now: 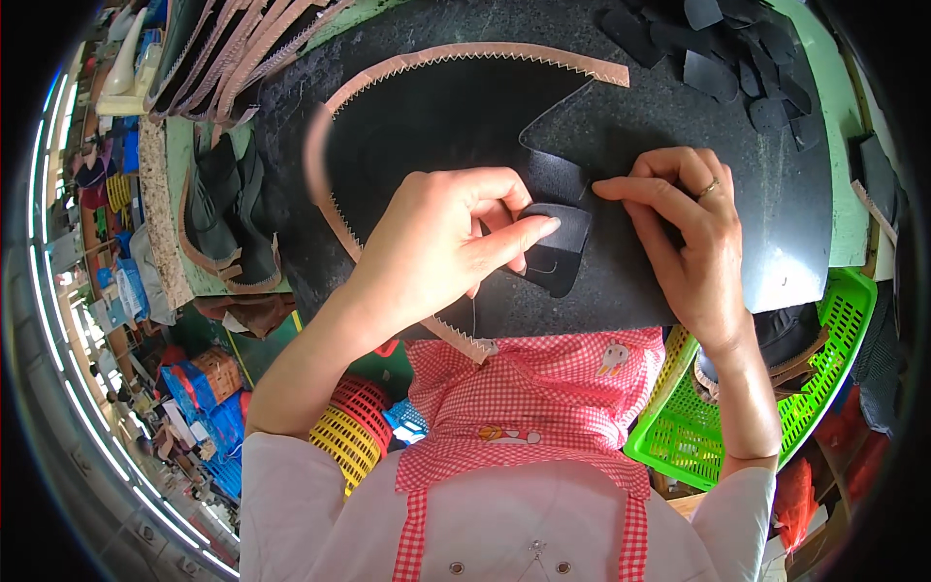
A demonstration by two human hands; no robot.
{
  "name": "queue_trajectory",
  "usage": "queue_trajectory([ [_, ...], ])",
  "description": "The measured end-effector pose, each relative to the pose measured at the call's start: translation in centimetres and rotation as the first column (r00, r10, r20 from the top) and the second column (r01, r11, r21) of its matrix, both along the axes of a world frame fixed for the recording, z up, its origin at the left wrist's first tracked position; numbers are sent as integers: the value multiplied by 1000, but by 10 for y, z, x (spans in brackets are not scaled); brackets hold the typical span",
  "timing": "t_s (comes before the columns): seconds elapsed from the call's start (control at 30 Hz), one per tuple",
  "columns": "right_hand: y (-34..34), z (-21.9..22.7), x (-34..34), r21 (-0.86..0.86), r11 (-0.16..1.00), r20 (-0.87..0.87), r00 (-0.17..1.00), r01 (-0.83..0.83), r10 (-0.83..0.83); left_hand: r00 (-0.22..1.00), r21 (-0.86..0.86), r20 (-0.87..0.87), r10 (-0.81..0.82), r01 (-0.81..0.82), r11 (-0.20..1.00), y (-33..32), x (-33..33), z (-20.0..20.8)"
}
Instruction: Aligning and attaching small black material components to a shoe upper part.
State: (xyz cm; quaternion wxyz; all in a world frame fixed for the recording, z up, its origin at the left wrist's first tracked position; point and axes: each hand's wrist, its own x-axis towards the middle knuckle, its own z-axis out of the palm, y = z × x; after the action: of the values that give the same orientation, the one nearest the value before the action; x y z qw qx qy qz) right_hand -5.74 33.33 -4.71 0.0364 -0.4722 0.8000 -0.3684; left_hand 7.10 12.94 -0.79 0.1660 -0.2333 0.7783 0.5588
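A large black curved leather piece with a tan, zigzag-stitched edge strip lies on the dark work surface under my hands. My left hand pinches a small dark tab with rounded corners at the inner end of this piece. Another dark textured patch shows just above the tab. My right hand is close by on the right, its index fingertip at the patch's right edge. Its thumb and index finger are drawn together; whether anything is between them, I cannot tell.
Several loose dark tabs are heaped at the far right. Tan-edged pieces hang in a stack at the far left, with more dark pieces below. A green basket stands by my right arm, and yellow and red baskets by my left.
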Motion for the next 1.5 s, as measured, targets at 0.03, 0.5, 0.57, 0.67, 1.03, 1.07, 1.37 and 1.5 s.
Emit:
queue_trajectory([
  [0.03, 0, -1, 0, -11, 1000, -12, 1000, -1, 1, 999, -24, -30, -17, 16, 1000, 0, 0, -3],
  [0.5, 2, -3, -1, 11, 1000, 0, 1000, -9, 9, 998, -26, 53, -45, 46, 999, 1, -10, 0],
  [0.57, 1, -2, 0, 9, 1000, -1, 1000, -13, 13, 997, -43, 64, -36, 39, 998, 1, -9, -1],
  [0.67, -4, 3, 4, -7, 1000, 17, 1000, -4, 4, 998, -50, 50, -50, 52, 997, 1, -8, -1],
  [1.03, -8, 1, 17, 44, 993, -61, 992, -109, 111, 936, -734, -318, -151, -142, 664, -61, 17, -3],
  [1.07, -7, 3, 18, 63, 987, -62, 987, -147, 150, 893, -831, -387, -228, -230, 506, -78, 21, -2],
  [1.37, -20, 20, 30, 176, 978, -160, 977, -114, 143, 889, -756, -437, -137, -281, 591, -103, 30, -24],
  [1.5, -26, 20, 28, 135, 990, -43, 998, -43, 49, 790, -834, -517, -329, -378, 403, -79, 31, -18],
])
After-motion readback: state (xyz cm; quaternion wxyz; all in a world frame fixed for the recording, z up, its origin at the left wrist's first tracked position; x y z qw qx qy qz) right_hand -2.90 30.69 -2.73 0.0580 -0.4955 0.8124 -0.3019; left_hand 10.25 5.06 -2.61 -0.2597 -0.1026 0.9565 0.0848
